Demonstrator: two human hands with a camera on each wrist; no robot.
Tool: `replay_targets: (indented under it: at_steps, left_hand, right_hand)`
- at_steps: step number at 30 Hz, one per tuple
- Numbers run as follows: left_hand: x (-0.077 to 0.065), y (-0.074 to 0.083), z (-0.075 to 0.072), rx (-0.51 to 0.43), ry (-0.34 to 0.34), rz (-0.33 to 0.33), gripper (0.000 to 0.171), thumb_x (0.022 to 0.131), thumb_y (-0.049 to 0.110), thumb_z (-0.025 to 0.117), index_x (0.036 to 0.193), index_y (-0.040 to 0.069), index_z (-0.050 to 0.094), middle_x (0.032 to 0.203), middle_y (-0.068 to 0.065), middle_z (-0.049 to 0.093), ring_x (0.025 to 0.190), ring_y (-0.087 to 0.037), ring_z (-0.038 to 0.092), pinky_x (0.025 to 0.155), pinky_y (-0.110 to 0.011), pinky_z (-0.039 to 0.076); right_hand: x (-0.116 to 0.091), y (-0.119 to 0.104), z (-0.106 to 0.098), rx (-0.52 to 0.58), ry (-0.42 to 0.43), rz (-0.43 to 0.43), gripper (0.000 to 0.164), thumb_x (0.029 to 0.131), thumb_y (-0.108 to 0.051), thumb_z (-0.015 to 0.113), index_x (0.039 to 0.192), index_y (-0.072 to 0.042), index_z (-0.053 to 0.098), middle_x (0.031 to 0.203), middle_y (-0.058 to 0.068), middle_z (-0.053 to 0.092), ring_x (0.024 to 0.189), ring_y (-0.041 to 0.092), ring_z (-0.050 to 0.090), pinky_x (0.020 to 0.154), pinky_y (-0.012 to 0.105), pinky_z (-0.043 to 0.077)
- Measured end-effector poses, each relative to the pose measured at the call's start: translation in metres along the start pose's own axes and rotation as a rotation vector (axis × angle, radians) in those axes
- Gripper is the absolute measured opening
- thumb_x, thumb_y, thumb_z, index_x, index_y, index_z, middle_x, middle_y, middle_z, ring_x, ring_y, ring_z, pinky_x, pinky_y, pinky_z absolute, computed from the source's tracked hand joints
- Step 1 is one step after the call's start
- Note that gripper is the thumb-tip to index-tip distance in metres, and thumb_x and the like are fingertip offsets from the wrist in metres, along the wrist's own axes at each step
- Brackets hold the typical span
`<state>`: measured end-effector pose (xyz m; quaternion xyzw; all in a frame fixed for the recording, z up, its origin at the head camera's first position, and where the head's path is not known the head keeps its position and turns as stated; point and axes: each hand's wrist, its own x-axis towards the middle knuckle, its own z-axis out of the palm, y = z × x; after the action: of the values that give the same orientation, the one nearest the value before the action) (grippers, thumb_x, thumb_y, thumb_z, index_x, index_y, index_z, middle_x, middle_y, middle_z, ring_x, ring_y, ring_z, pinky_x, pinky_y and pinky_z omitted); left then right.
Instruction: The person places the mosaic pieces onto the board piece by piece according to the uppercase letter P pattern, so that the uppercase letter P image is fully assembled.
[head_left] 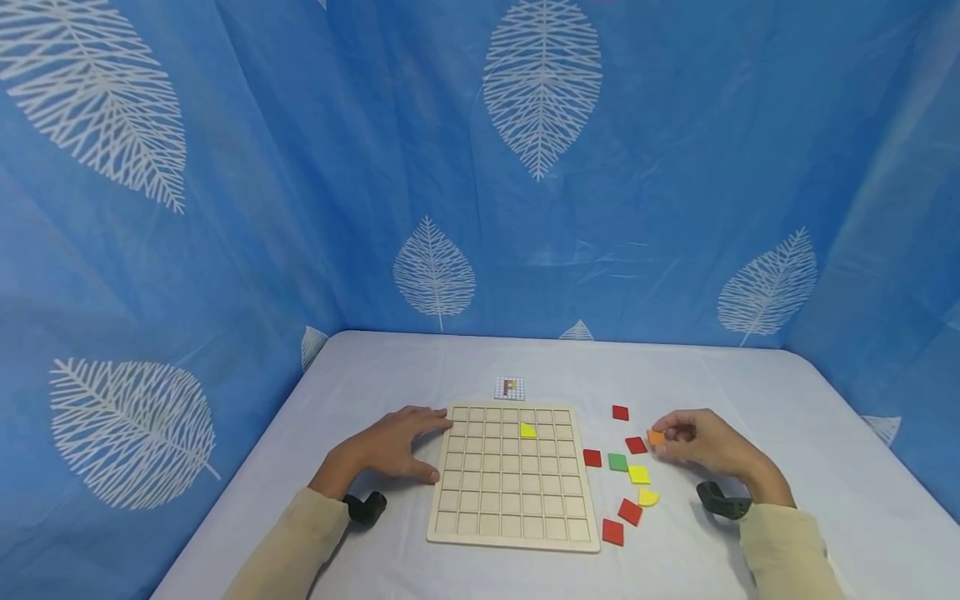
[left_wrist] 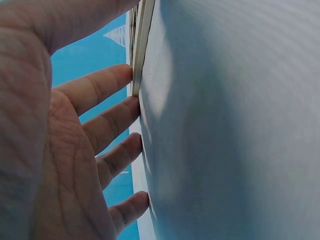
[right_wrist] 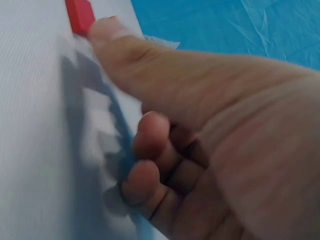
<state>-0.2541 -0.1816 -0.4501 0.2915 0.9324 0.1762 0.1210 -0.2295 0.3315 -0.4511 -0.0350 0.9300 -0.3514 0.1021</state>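
A wooden grid board (head_left: 491, 481) lies on the table, with one yellow piece (head_left: 528, 430) in a cell of its second row. My left hand (head_left: 393, 443) rests at the board's left edge, fingers spread and fairly straight. In the left wrist view the fingertips touch the board's side (left_wrist: 142, 45) and the tabletop. Right of the board, my right hand (head_left: 703, 440) pinches an orange square tile (head_left: 656, 437) between thumb and fingers, close to a red tile (head_left: 636, 445). The right wrist view shows the thumb beside a red tile (right_wrist: 80, 17); the orange tile is mostly hidden there.
Several more red tiles (head_left: 620, 412), a green tile (head_left: 617, 462), a yellow square (head_left: 639, 474) and a yellow rounded piece (head_left: 648, 497) lie right of the board. Behind it is a small pattern card (head_left: 509, 388). A blue leaf-print curtain (head_left: 360, 167) surrounds the white table (head_left: 390, 367).
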Motion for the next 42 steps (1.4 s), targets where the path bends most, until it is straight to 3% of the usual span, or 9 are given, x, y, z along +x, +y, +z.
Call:
replay_targets:
  at_steps: [7,13,28,34,42]
  left_hand:
    - [-0.001,0.002,-0.001,-0.014,0.003,-0.009,0.083,0.076,0.056,0.078,0.149,0.029,0.050,0.161,0.003,0.040,0.151,-0.031,0.031,0.117,-0.061,0.030]
    - [-0.002,0.001,-0.001,-0.017,-0.001,0.001,0.083,0.077,0.055,0.079,0.149,0.027,0.049,0.161,0.001,0.040,0.150,-0.032,0.032,0.117,-0.061,0.030]
    - [-0.002,0.000,0.000,-0.006,-0.001,0.015,0.083,0.077,0.057,0.077,0.149,0.028,0.049,0.161,0.002,0.040,0.150,-0.032,0.032,0.117,-0.061,0.030]
    - [-0.001,-0.001,0.001,-0.006,-0.001,0.013,0.083,0.077,0.058,0.077,0.149,0.028,0.049,0.161,0.003,0.040,0.150,-0.031,0.032,0.117,-0.060,0.030]
    - [-0.001,-0.001,0.000,-0.011,-0.007,-0.001,0.083,0.077,0.058,0.077,0.150,0.029,0.048,0.161,0.003,0.039,0.151,-0.031,0.031,0.118,-0.061,0.029]
  right_hand:
    - [0.001,-0.004,-0.002,-0.026,0.086,-0.045,0.047,0.083,-0.036,0.082,0.119,-0.009,0.069,0.105,0.010,0.062,0.091,0.023,0.054,0.063,0.027,0.050]
    - [0.001,-0.014,0.000,-0.020,0.106,-0.046,0.046,0.082,-0.035,0.083,0.119,-0.010,0.069,0.113,0.013,0.065,0.095,0.024,0.057,0.067,0.029,0.052]
    - [0.003,-0.059,0.005,-0.034,0.177,-0.167,0.034,0.086,-0.025,0.081,0.116,-0.012,0.070,0.107,0.005,0.068,0.095,0.023,0.055,0.067,0.029,0.052]
    - [0.009,-0.073,0.013,-0.023,0.198,-0.206,0.032,0.086,-0.028,0.080,0.114,-0.016,0.071,0.106,0.003,0.069,0.095,0.023,0.056,0.069,0.032,0.051]
    - [0.021,-0.095,0.028,0.015,0.242,-0.252,0.030,0.087,-0.022,0.079,0.115,-0.016,0.070,0.105,0.003,0.069,0.090,0.022,0.058,0.061,0.028,0.053]
